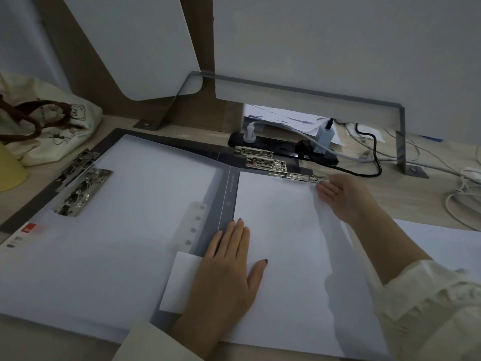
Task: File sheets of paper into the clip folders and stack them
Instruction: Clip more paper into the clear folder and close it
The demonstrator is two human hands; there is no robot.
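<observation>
An open grey clip folder [226,204] lies on the desk with white sheets [281,256] on its right half. My left hand [229,267] presses flat on the sheets' left edge near the spine. My right hand [343,196] rests with fingers spread on the sheets' upper right corner, next to the folder's metal clip [302,176]. Two more metal clips [260,156] of folders underneath show just behind. On the left, more white paper [117,230] covers another folder with a silver clip [80,191].
A cloth bag [49,126] and a yellow object [10,170] sit at the far left. A black power strip [283,149] with plugs and cables [374,152] lies behind the folders. A metal bracket [400,136] stands at the back right. Loose white paper [442,243] lies right.
</observation>
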